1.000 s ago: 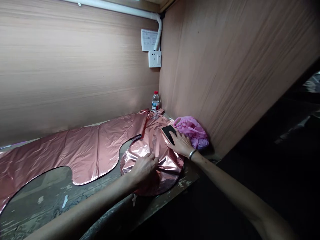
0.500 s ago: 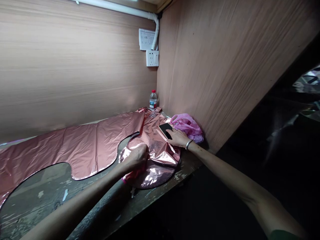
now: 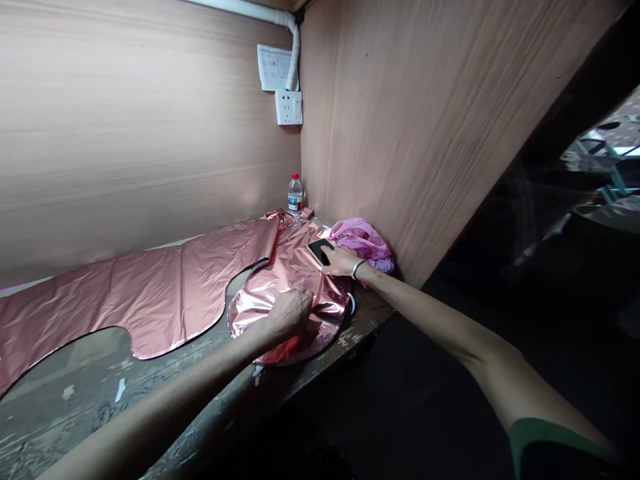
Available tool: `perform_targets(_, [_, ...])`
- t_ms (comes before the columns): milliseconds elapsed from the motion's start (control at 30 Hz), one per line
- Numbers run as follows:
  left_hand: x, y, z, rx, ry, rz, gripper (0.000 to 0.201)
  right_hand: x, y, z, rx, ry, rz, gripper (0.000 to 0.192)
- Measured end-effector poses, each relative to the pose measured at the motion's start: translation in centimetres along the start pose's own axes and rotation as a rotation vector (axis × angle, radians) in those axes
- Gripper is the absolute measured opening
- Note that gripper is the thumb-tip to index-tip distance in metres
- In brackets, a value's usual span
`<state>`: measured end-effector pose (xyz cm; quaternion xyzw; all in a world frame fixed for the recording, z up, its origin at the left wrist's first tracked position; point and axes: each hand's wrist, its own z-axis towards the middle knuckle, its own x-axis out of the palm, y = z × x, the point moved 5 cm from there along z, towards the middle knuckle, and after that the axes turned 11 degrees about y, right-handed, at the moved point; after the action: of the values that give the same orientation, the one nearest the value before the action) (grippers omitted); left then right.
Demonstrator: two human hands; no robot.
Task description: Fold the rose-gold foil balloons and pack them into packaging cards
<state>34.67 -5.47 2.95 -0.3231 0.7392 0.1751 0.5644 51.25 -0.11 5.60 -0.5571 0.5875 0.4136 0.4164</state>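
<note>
Hands (image 3: 287, 312) on one foil balloon (image 3: 150, 293)

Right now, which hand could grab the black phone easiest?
Probably the right hand: its fingers already lie on the phone. The left hand is nearer the bench edge, pressing the shiny pink foil.

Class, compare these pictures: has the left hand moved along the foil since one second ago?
Cannot tell: the left hand rests on the same folded foil beside the phone; the camera itself turned.
</note>
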Motion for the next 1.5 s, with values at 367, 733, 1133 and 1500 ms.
perform_targets(367, [-1.6,-3.4,-0.7,0.018,-0.206,-0.131,0.082,0.5,-0.3,0.1,-0.010,-0.024,0.026,0.067])
perform_targets(733, [-1.4,-4.9,0.6,-0.112,-0.149,-0.100,0.081,2.9,-2.1,-9.3,-0.060,-0.310,0.228,0.025])
perform_targets(1133, [-4.5,-3.7,-0.1,0.004,-0.003,-0.341,0.034,7.1,-2.3,-13.2,-0.003,-0.440,0.299,0.007])
perform_targets(1500, [-3.4,-3.7,-0.3,0.192,0.056,-0.118,0.036,6.6,-2.8,-14.1,-0.094,-0.456,0.426,0.004])
